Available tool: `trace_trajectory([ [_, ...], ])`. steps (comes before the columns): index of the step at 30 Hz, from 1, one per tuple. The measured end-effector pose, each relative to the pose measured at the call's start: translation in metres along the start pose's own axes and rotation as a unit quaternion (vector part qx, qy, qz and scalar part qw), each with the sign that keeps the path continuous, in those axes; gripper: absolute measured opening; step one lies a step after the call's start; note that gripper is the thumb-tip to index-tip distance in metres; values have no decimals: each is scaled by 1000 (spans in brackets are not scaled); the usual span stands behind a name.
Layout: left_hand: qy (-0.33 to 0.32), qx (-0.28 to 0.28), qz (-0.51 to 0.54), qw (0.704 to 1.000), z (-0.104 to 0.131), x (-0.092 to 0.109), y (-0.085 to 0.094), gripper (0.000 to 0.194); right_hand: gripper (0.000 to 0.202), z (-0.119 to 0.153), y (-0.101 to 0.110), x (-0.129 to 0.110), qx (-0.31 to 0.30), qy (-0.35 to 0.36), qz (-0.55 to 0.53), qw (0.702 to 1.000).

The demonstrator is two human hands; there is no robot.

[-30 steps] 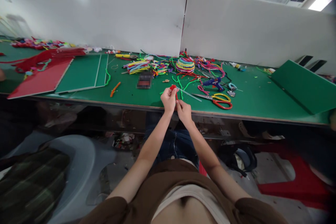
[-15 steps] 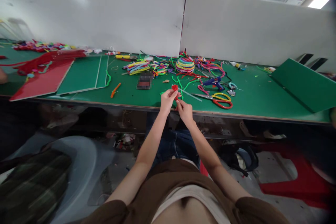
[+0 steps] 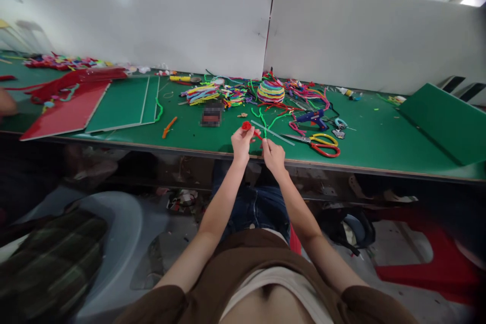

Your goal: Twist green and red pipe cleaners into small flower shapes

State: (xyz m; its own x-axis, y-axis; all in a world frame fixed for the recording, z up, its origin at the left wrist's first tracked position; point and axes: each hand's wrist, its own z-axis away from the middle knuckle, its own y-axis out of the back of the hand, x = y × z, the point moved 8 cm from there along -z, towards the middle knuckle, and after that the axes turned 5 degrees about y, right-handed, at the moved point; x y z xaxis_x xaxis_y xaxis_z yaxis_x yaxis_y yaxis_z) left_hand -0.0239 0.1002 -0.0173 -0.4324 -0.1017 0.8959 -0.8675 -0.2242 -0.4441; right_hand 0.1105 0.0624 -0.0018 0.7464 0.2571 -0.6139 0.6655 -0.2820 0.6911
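A red pipe cleaner [image 3: 246, 125], coiled into a small bloom-like bundle at one end, is pinched in my left hand [image 3: 242, 144]. From the coil a straight red length runs rightward to my right hand [image 3: 273, 154], whose closed fingers grip its tail. Both hands are just above the table's front edge. Behind them lie green pipe cleaners [image 3: 275, 120] and a translucent glue stick [image 3: 283, 138]. Scissors [image 3: 321, 145] with one yellow and one red handle rest to the right of my right hand.
A blue glue gun [image 3: 314, 118] lies behind the scissors. Farther back are a striped ball [image 3: 271, 91] and a bundle of pipe cleaners [image 3: 201, 94]. An orange tool [image 3: 169, 127] lies to the left. Leaning green board [image 3: 448, 124] stands right; a red board [image 3: 68, 111] lies left.
My hands have drawn apart, the right one moving rightward, so a longer straight stretch of the red pipe cleaner shows between them. The camera view has shifted slightly.
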Motion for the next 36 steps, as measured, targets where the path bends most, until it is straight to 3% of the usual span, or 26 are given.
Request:
trace_trajectory([
  [3, -23, 11, 24, 999, 2, 4, 1, 27, 45, 1, -9, 1, -2, -5, -133, 991],
  [7, -32, 20, 106, 994, 9, 4, 2, 25, 46, 5, -16, -12, 26, 3, -300, 954],
  [9, -67, 34, 130, 989, 14, 9, 4, 25, 46, 10, -16, -21, 51, 5, -346, 937],
  [13, -136, 43, 117, 983, 13, 25, 8, 27, 46, 14, -21, -38, 35, 31, -351, 935],
  [16, -115, -27, 37, 992, -13, 36, 7, 34, 47, 1, -30, -46, -26, 58, -294, 954],
  [19, -95, -97, -134, 982, -44, 46, 18, 39, 50, -34, -46, -48, -86, 69, -204, 973],
  [23, -161, -46, -327, 930, -65, 60, 62, 39, 66, -119, -48, -37, 9, 18, -123, 992],
  [25, -161, -38, -386, 907, -67, 55, 76, 38, 69, -161, -55, -23, 10, -54, -41, 998],
  [28, -118, -86, -445, 884, -65, 35, 77, 31, 65, -206, -69, -3, -24, -122, 39, 991],
  [31, -115, -113, -470, 868, -61, 28, 69, 24, 56, -226, -79, 14, -51, -142, 80, 985],
  [34, -117, -106, -494, 855, -57, 30, 66, 22, 37, -236, -86, 23, -88, -116, 124, 982],
  [36, -119, -108, -503, 849, -54, 32, 64, 20, 33, -244, -91, 21, -122, -61, 151, 979],
])
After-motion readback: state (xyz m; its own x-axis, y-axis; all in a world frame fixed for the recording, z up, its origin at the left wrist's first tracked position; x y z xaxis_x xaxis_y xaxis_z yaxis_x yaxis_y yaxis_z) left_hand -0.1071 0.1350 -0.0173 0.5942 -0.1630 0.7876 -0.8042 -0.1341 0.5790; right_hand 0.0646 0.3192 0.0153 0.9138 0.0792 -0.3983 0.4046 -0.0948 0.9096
